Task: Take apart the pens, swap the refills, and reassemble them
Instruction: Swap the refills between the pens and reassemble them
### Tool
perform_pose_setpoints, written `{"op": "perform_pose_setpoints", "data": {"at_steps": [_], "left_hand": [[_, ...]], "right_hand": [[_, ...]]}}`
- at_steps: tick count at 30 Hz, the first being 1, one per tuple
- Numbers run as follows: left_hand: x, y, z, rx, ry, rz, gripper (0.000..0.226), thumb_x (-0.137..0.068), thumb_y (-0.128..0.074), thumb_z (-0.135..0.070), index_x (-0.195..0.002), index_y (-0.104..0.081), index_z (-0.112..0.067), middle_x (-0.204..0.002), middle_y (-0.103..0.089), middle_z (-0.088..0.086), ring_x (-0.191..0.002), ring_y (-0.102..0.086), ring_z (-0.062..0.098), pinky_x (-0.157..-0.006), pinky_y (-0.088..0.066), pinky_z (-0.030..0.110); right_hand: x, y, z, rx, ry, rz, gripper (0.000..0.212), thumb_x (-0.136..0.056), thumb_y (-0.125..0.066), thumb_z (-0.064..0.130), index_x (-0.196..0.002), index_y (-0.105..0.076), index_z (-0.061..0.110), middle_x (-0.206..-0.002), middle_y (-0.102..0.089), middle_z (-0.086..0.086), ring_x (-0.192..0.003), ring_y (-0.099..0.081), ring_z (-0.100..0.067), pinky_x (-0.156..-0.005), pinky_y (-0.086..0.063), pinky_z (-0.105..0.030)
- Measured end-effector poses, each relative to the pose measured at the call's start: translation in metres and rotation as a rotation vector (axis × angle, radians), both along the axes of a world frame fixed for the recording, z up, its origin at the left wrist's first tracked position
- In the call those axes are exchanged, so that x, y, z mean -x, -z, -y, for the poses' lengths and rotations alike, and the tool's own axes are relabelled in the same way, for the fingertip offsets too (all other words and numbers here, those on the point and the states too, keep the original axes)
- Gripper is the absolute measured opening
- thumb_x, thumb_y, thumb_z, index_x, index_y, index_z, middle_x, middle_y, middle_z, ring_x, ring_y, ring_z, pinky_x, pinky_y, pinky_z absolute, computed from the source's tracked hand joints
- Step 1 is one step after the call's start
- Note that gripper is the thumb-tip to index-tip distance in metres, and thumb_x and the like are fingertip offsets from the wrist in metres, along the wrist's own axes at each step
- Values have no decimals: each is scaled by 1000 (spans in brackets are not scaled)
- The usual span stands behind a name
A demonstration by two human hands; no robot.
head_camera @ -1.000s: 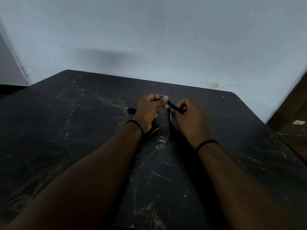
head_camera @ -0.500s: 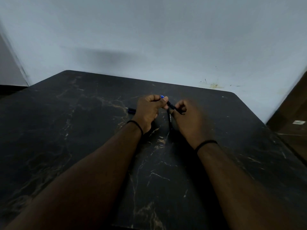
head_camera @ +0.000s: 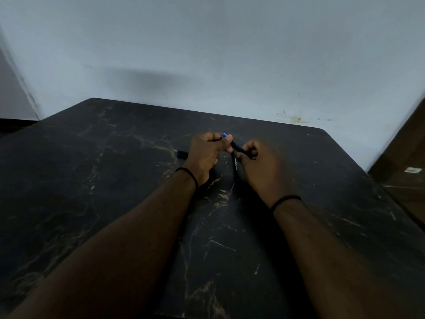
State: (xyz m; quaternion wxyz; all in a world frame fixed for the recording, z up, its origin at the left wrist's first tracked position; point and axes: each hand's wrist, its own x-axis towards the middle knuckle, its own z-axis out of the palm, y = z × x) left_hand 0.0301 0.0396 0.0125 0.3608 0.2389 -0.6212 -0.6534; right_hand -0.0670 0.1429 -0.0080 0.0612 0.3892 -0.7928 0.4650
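Note:
Both hands meet above the middle of the black marble table (head_camera: 92, 203). My left hand (head_camera: 204, 155) is closed around the upper end of a dark pen (head_camera: 236, 147) whose blue tip (head_camera: 224, 135) sticks out past my thumb. My right hand (head_camera: 259, 166) pinches the lower part of the same pen. A second dark pen barrel (head_camera: 236, 169) with white lettering lies on the table between my wrists. A blue and black pen part (head_camera: 182, 154) shows on the table just left of my left hand, partly hidden by it.
A pale wall (head_camera: 230, 54) rises right behind the table's far edge. Brown wooden furniture (head_camera: 409, 157) stands at the right, close to the table's right corner. Black bands circle both wrists.
Both hands keep their hold on the pen; my right hand's fingers have shifted very slightly. Nothing else has moved.

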Motion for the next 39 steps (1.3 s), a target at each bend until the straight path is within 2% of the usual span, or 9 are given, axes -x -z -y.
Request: {"op": "perform_pose_setpoints", "data": {"at_steps": [4, 7, 10, 19, 21, 24, 29, 36, 39], "left_hand": [[0, 0, 0, -4, -7, 13, 14, -96, -61, -15, -95, -67, -3, -72, -65, 5, -36, -33, 3, -34, -27, 14], [1, 0, 0, -7, -6, -4, 12, -96, -61, -13, -90, -67, -4, -71, -64, 6, -35, -32, 3, -33, -26, 14], [1, 0, 0, -22, -2, -23, 13, -95, -61, -13, -90, -66, -3, -70, -63, 6, -34, -31, 4, -32, -26, 14], [2, 4, 8, -79, -26, -43, 12, -92, -67, -16, -94, -69, -5, -72, -63, 3, -38, -33, 5, -34, -26, 16], [2, 5, 11, -129, -63, -56, 23, -89, -69, -17, -105, -68, -1, -77, -64, 3, -41, -34, 6, -35, -27, 16], [3, 6, 14, -208, -85, -115, 17, -89, -70, -15, -101, -67, -4, -80, -67, 3, -40, -38, 6, -35, -28, 18], [4, 8, 19, -241, -83, -142, 14, -90, -68, -14, -100, -67, -4, -80, -69, 4, -37, -41, 4, -34, -29, 18], [5, 12, 23, -218, -103, -140, 8, -92, -66, -13, -87, -68, -8, -85, -69, 11, -37, -33, 4, -33, -26, 19], [5, 13, 24, -217, -95, -140, 7, -92, -67, -15, -87, -70, -10, -88, -69, 13, -37, -34, 5, -34, -26, 19]], "right_hand": [[1, 2, 3, -24, -34, -20, 36, -99, -53, 34, -65, -51, 22, -60, -51, 4, -58, -50, -14, -58, -36, -32], [0, 2, 4, 15, -43, 24, 18, -92, -62, 38, -79, -57, 27, -71, -59, 8, -69, -59, -13, -64, -48, -34], [1, 4, 3, 7, -23, 32, 21, -80, -77, 31, -80, -56, 30, -75, -62, 10, -70, -60, -10, -63, -49, -31], [-4, -1, 2, -50, -66, 15, 22, -97, -57, 33, -77, -62, 25, -71, -63, 5, -68, -59, -13, -57, -40, -28], [-5, -2, 3, -11, -60, 56, 11, -92, -65, 34, -83, -61, 30, -75, -63, 11, -71, -59, -5, -58, -41, -23], [-5, -1, 3, 40, -47, 106, 27, -79, -81, 27, -83, -54, 31, -74, -56, 15, -66, -53, 1, -57, -36, -20], [-3, -3, 1, 65, -19, 122, 27, -79, -81, 24, -70, -57, 31, -70, -60, 14, -63, -55, 1, -54, -37, -12], [-6, -7, 1, 11, -88, 157, 20, -91, -69, 25, -71, -65, 25, -60, -64, 8, -49, -56, 0, -54, -43, -22], [-9, -8, 1, -11, -113, 136, 12, -94, -65, 24, -84, -69, 20, -71, -69, 5, -61, -62, -5, -59, -47, -26]]}}
